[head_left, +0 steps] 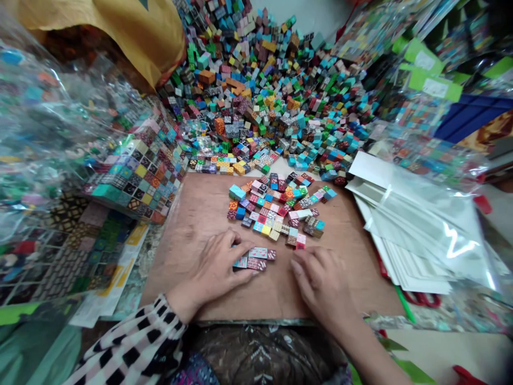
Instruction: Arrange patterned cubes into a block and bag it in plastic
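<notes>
My left hand (218,263) rests on the brown board (180,214). Its thumb and forefinger close around the left end of a small group of patterned cube blocks (256,258), laid in two short rows. These blocks carry light blue, pink brick and dark red prints. To the right, my right hand (323,278) has its fingers curled and its thumb near the forefinger. Whether anything small is between those fingertips is hidden. A pink-and-red block (300,242) lies just beyond them. Farther up the board is a loose cluster of colourful blocks (272,206).
A large heap of blocks (260,101) rises behind the board. Clear bags of blocks (140,171) crowd the left side. White cards in clear plastic (409,230) overlap the board's right edge, with red-handled scissors (425,299) and a green stick (404,303) below.
</notes>
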`<state>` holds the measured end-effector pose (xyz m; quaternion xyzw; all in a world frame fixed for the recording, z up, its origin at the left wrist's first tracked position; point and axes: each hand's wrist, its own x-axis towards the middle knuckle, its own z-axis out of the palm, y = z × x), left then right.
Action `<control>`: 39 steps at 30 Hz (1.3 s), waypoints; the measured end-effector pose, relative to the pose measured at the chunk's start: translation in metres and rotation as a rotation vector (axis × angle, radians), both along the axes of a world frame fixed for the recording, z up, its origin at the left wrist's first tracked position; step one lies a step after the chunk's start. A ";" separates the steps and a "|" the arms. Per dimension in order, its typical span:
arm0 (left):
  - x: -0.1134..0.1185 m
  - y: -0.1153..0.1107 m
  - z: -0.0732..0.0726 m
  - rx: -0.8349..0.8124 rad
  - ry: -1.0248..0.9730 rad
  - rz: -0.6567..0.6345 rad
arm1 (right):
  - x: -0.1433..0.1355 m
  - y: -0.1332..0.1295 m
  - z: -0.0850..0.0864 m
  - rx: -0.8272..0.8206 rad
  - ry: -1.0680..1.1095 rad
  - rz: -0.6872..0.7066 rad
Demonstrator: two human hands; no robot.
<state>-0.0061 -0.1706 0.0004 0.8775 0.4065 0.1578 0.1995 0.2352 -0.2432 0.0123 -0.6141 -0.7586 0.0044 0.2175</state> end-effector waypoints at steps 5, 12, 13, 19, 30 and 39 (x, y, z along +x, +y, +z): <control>0.001 0.002 0.002 0.016 0.023 -0.002 | 0.022 0.009 -0.010 -0.056 0.025 -0.118; 0.002 0.001 0.002 0.025 0.017 0.002 | 0.013 0.015 -0.017 -0.063 -0.021 -0.098; 0.002 0.001 0.003 0.022 0.016 0.005 | 0.012 0.014 -0.016 -0.062 -0.024 -0.102; 0.002 0.002 0.003 0.025 0.008 -0.008 | 0.003 0.000 -0.013 -0.117 0.040 -0.067; 0.000 0.001 0.000 0.037 0.012 -0.005 | 0.002 -0.005 -0.002 -0.150 0.047 0.018; 0.000 0.001 -0.004 0.051 -0.007 -0.011 | 0.005 0.011 -0.017 -0.143 0.070 0.205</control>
